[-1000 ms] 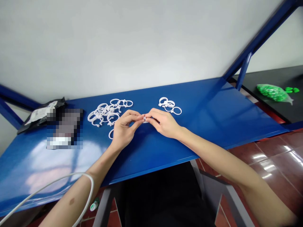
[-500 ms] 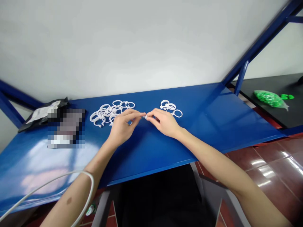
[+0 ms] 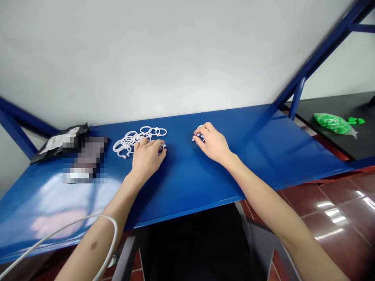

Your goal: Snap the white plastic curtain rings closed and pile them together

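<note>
Thin white cord loops (image 3: 131, 137), several with small knob ends, lie in a tangled pile on the blue table. My left hand (image 3: 147, 157) is lowered over the right side of this pile, its thumb and index finger apart with part of a white loop (image 3: 163, 146) showing between them. Further right, a smaller group of white loops (image 3: 200, 136) is mostly covered by my right hand (image 3: 213, 142). That hand is curved, thumb and forefinger apart around the visible bits of loop. Whether either hand touches a loop is hard to see.
On the left of the blue table (image 3: 181, 187) are a black plastic package (image 3: 60, 142) and a blurred flat item (image 3: 89, 158). A white cable (image 3: 70, 224) crosses my left forearm. At right, a bag of green pieces (image 3: 332, 123) lies on a dark surface.
My hands were together mid-table, fingertips meeting at a small white piece. They have parted: the left moved back to the larger pile, the right to the smaller group.
</note>
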Demonstrator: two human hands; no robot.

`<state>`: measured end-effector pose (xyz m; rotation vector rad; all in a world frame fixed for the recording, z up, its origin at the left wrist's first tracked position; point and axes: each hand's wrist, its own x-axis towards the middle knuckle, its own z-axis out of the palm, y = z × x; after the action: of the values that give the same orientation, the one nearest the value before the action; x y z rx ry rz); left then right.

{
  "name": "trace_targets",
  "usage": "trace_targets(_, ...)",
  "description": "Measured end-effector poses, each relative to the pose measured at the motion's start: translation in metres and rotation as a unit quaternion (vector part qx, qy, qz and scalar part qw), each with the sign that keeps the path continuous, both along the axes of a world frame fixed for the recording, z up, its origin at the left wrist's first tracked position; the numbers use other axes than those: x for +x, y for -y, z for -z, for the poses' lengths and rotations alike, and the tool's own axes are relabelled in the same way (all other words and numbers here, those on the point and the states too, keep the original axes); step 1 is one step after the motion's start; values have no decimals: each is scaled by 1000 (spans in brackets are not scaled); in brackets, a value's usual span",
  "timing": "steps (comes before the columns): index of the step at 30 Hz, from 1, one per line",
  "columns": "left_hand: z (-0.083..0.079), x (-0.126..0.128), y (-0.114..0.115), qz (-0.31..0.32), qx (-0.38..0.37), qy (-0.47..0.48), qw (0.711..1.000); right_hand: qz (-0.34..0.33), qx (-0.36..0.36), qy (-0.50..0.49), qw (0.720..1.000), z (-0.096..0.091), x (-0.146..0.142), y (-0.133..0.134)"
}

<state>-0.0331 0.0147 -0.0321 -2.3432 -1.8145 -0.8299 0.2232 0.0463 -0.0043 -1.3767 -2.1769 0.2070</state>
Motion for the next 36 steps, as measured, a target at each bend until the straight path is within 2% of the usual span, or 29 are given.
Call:
trace_targets(2,-6,7,4,23,2,38,999,-52,-10,-38,998,2,-8,6)
trace_targets(4,-14,14,8,61,-36,109,992,-106,-28,-72,991,5,-15,11)
trace_targets(7,-23,22,14,119,-135,265,947,-159,-63,-107,979,7,-22,17)
trace_targets(10,-25,24,17,140,-187,387,892,-167,-100,-133,972,4,-24,19)
trace_targets(12,-23,25,17,141,-204,418,874,-164,-114,-149,968,2,-24,19)
trace_targets(14,-21,27,17,139,-212,425,869,-165,-122,-166,965,1,-24,19)
trace_targets(21,-15,33,16,118,-192,395,891,-173,-126,-170,962,8,-27,18)
trace_targets(27,-10,34,20,102,-151,333,925,-202,-63,-124,969,11,-25,22)
trace_targets(36,-8,32,22,152,-75,212,962,-205,-34,4,978,9,-21,29)
